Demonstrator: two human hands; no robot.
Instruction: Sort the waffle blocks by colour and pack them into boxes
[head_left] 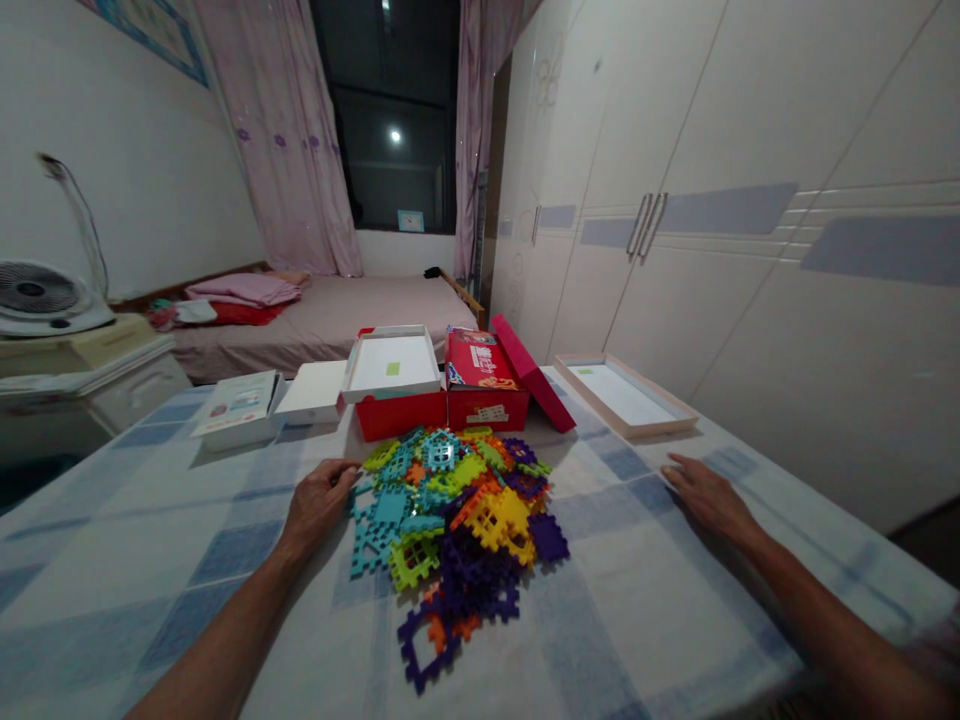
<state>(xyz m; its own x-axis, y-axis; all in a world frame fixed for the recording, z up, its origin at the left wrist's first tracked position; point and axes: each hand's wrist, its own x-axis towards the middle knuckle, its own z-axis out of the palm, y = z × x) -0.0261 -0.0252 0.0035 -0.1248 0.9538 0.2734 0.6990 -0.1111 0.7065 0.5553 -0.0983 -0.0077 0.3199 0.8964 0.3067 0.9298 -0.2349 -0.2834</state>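
Observation:
A heap of plastic interlocking building pieces (457, 510) in teal, lime green, orange, yellow and purple lies in the middle of the table. My left hand (322, 497) rests at the heap's left edge, fingers loosely bent and their tips beside the teal pieces; nothing shows in its grasp. Out to the right, my right hand (709, 495) lies on the tablecloth with fingers stretched out, holding nothing. It is nearest to a shallow pink-edged box lid (664, 425), apart from it. A purple frame-shaped piece (409, 650) lies at the heap's near end.
Behind the heap stand red boxes (487, 412), one with a white tray (394, 385) on top, and a leaning red lid (534, 375). Two white boxes (244, 405) sit at the back left. A checked cloth (645, 610) covers the table; a wardrobe (750, 200) borders the right.

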